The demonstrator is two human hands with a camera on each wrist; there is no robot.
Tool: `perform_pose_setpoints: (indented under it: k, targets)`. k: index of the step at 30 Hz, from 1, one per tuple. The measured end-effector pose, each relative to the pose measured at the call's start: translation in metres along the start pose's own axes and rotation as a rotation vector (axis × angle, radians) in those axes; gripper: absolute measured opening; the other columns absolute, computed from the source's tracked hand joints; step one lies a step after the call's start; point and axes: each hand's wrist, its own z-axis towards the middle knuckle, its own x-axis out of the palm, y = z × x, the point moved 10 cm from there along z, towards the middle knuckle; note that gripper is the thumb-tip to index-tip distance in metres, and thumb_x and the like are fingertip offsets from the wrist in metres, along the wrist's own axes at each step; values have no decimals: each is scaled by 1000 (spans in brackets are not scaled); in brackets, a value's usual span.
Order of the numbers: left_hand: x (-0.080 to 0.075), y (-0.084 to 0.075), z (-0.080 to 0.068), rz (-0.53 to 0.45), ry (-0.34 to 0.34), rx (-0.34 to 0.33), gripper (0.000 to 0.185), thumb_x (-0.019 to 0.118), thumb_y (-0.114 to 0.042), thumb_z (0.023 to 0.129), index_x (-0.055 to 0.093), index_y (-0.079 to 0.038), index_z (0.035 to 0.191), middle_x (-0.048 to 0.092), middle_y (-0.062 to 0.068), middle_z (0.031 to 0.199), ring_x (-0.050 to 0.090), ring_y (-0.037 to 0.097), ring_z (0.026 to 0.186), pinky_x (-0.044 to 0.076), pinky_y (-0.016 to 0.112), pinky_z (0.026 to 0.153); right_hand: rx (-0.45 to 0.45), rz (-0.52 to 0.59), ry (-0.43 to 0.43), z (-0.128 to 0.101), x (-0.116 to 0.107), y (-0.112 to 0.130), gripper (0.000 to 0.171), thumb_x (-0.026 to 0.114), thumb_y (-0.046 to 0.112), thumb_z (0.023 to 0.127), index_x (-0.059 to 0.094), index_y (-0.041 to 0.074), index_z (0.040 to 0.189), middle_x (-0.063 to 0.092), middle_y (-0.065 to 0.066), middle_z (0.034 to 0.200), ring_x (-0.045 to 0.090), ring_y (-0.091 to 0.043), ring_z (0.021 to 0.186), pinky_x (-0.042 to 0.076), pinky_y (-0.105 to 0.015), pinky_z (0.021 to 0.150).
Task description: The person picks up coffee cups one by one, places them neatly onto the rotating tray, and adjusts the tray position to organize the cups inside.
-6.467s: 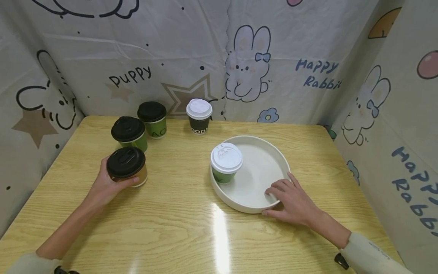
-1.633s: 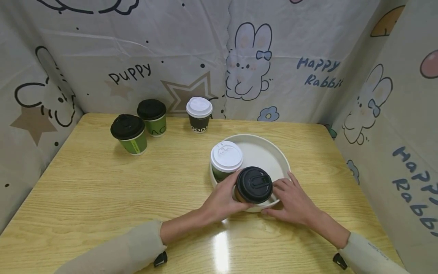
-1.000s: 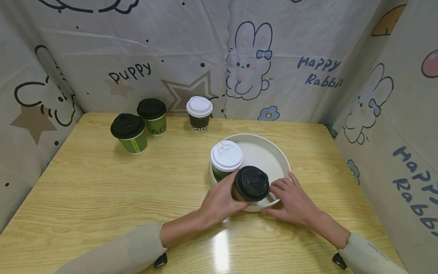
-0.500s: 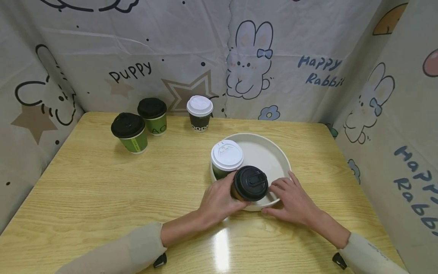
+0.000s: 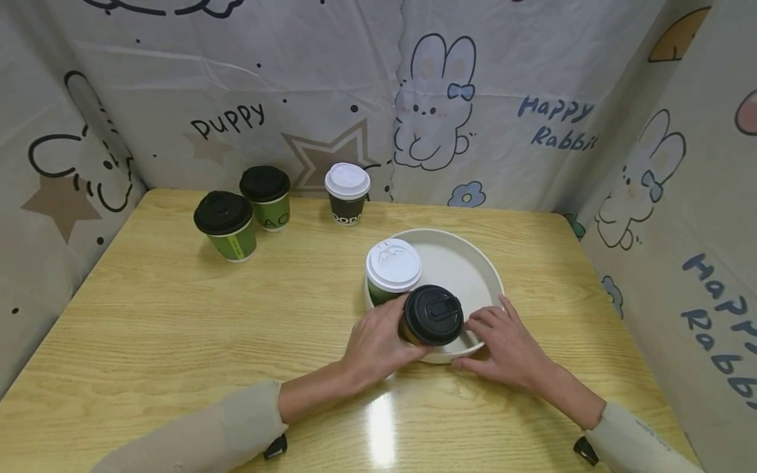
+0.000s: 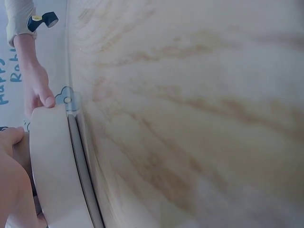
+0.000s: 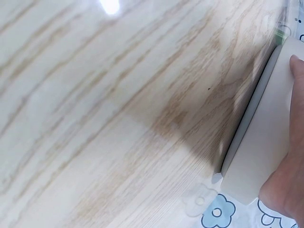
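In the head view my left hand (image 5: 375, 345) grips a brown paper coffee cup with a black lid (image 5: 434, 315), its fingers and thumb around the side. The cup is over the near part of a round, cream-coloured tray (image 5: 458, 266), its base hidden. Beside it in the tray stands a green coffee cup with a white lid (image 5: 393, 263), partly covered by the left hand. My right hand (image 5: 508, 345) holds the tray's right rim, fingers inside and thumb outside. The right wrist view shows that thumb against the tray's outer wall (image 7: 261, 137).
Two green cups with black lids, one nearer (image 5: 230, 233) and one farther (image 5: 269, 203), stand at the back left of the wooden table (image 5: 177, 328). A black cup with a white lid (image 5: 347, 197) is at the back middle. Printed cloth (image 5: 331, 66) encloses the table's back and sides.
The left hand has carried the brown cup from the table's left side rightward to the tray. During the last second or so it shifted slightly left. The right hand stays on the rim.
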Motion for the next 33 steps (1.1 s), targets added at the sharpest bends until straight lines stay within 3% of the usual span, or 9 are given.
perform_pose_setpoints:
  k: [9,24,33]
  targets:
    - [0,3,-1,23,5,-32,88,92,-43,67,52,-10,138,67,9,122,65,25,108,54,41,89,-3,2,-5,0,0,1,62,74,67,75,69,13,106,63,-5,109,55,-28,109,15,-62,115]
    - [-4,6,-1,74,-8,-22,84,90,-49,67,57,-10,133,71,10,113,68,26,99,57,40,81,1,7,-2,-1,1,0,61,72,69,77,69,16,105,63,-3,109,54,-27,109,14,-61,116]
    - [-4,8,-1,150,5,-45,84,89,-54,66,58,-9,129,70,11,106,66,27,93,56,40,78,6,18,-4,-1,-1,1,60,71,69,77,69,16,105,63,-2,109,54,-27,110,14,-62,115]
